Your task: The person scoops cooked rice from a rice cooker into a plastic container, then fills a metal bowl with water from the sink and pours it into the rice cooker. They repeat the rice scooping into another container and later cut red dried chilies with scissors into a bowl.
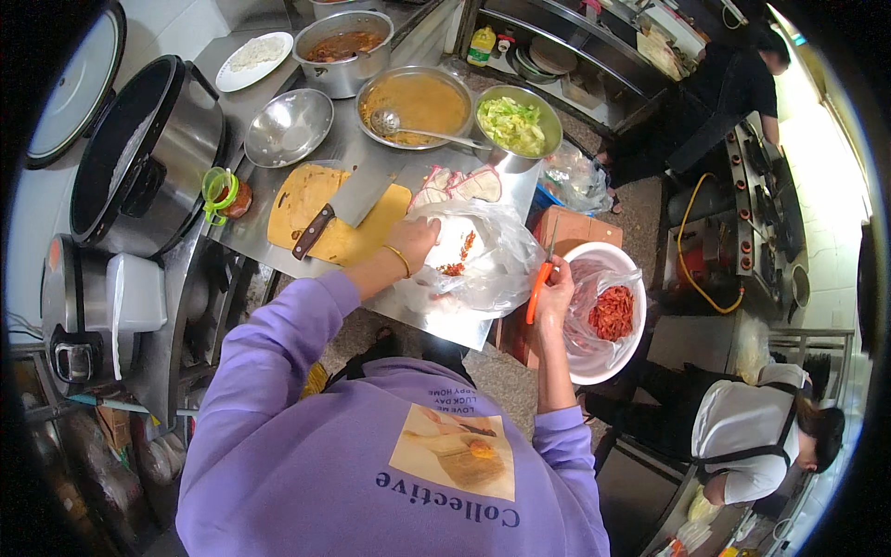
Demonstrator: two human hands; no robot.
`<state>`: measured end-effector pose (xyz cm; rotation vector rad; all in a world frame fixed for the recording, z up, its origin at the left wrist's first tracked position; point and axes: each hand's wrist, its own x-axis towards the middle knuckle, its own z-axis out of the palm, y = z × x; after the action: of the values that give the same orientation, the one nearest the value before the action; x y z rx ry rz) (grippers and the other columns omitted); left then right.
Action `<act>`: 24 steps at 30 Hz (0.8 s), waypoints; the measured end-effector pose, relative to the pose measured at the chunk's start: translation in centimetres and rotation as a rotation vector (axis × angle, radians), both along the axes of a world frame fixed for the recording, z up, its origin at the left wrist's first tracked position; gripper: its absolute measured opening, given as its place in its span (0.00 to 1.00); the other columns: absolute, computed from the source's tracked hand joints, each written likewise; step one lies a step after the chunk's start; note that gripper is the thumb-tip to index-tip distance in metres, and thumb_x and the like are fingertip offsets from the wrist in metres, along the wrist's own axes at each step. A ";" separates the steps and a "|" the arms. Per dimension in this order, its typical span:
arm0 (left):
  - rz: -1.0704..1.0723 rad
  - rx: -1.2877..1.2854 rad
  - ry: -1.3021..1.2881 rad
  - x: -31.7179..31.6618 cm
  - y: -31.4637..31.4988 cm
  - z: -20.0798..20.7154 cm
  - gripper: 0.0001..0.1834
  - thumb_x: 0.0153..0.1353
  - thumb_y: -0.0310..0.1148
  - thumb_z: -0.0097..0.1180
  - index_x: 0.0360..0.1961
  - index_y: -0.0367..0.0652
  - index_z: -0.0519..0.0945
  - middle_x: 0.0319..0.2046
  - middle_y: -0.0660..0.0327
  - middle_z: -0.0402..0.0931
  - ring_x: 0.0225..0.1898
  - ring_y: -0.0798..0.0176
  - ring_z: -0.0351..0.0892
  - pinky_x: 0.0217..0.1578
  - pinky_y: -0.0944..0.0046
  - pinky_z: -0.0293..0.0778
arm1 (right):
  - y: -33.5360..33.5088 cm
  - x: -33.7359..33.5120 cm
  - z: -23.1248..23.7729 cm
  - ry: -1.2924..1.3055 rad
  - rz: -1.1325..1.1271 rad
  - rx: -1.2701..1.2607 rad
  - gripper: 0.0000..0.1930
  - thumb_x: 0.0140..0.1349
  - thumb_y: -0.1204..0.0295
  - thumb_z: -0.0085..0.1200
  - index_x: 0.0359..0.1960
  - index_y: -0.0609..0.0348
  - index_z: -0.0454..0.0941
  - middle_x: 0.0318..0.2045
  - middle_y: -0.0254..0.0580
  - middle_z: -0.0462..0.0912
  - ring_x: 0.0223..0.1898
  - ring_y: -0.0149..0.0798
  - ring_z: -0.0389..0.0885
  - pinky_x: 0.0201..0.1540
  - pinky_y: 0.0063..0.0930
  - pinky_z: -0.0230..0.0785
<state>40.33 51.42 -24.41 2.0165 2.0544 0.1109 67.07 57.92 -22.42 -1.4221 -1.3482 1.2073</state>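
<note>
Scissors [539, 290] with orange handles are gripped by the right hand [555, 283], just beside the white bowl [594, 371] of red chillies [612, 313]. A clear plastic bag [492, 260] (limp, likely slippery, best pinched at its rim) is clutched under the left hand [413, 239] fingers.
</note>
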 end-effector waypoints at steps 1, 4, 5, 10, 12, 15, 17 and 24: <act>-0.032 0.018 -0.022 -0.3 -0.3 0.2 0.24 0.54 0.23 0.51 0.55 0.38 0.72 0.40 0.50 0.76 0.40 0.51 0.81 0.38 0.55 0.76 | 0.1 0.3 0.3 -0.052 0.055 0.037 0.20 0.53 0.85 0.56 0.49 0.65 0.71 0.33 0.35 0.79 0.33 0.27 0.76 0.39 0.20 0.69; -0.074 0.056 -0.083 0.2 -0.6 1.6 0.27 0.51 0.23 0.54 0.56 0.39 0.70 0.41 0.50 0.76 0.39 0.50 0.81 0.37 0.53 0.76 | -0.2 1.2 2.5 -0.458 0.130 0.139 0.20 0.56 0.82 0.54 0.52 0.66 0.70 0.37 0.51 0.82 0.36 0.39 0.82 0.40 0.32 0.73; -0.084 0.068 -0.099 0.6 -0.5 2.1 0.28 0.50 0.23 0.55 0.56 0.40 0.70 0.42 0.50 0.76 0.39 0.50 0.81 0.37 0.53 0.77 | -0.6 1.5 3.7 -0.578 0.139 0.200 0.21 0.55 0.81 0.55 0.52 0.66 0.70 0.37 0.54 0.82 0.37 0.44 0.83 0.41 0.35 0.73; -0.148 0.021 -0.164 1.5 2.2 2.3 0.33 0.54 0.22 0.51 0.64 0.42 0.63 0.56 0.50 0.70 0.50 0.47 0.77 0.49 0.52 0.74 | -3.6 2.4 10.1 -0.817 0.301 0.401 0.18 0.52 0.78 0.57 0.48 0.60 0.75 0.32 0.58 0.82 0.37 0.55 0.82 0.37 0.46 0.73; -0.174 0.101 -0.184 1.8 3.5 1.6 0.32 0.54 0.21 0.48 0.63 0.42 0.64 0.60 0.50 0.67 0.52 0.48 0.76 0.53 0.54 0.72 | -4.9 1.9 10.8 -0.885 0.448 0.432 0.14 0.51 0.76 0.57 0.42 0.57 0.77 0.31 0.55 0.82 0.34 0.53 0.83 0.35 0.46 0.74; -0.144 0.287 -0.220 2.3 5.0 1.3 0.27 0.54 0.22 0.48 0.59 0.43 0.69 0.61 0.51 0.66 0.52 0.47 0.76 0.53 0.53 0.72 | -6.4 1.0 9.5 -1.061 0.690 0.332 0.10 0.54 0.70 0.55 0.38 0.56 0.76 0.28 0.55 0.82 0.33 0.56 0.82 0.37 0.48 0.74; -0.092 0.369 -0.211 2.8 5.7 2.2 0.21 0.54 0.24 0.51 0.52 0.45 0.75 0.55 0.53 0.74 0.48 0.46 0.79 0.47 0.50 0.75 | -7.0 1.3 7.9 -1.125 0.765 0.170 0.11 0.55 0.67 0.54 0.39 0.56 0.77 0.29 0.55 0.82 0.34 0.57 0.82 0.38 0.50 0.73; -0.199 0.426 -0.584 10.1 7.1 10.1 0.11 0.57 0.28 0.54 0.41 0.41 0.79 0.32 0.53 0.82 0.35 0.50 0.82 0.38 0.54 0.76 | -10.4 11.9 6.6 -0.298 0.562 -0.222 0.17 0.58 0.72 0.59 0.48 0.61 0.73 0.28 0.48 0.82 0.27 0.45 0.82 0.30 0.37 0.73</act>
<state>50.46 58.50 -14.30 2.0623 1.5402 1.0393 79.01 47.50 -15.78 -1.4646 -1.9588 1.5847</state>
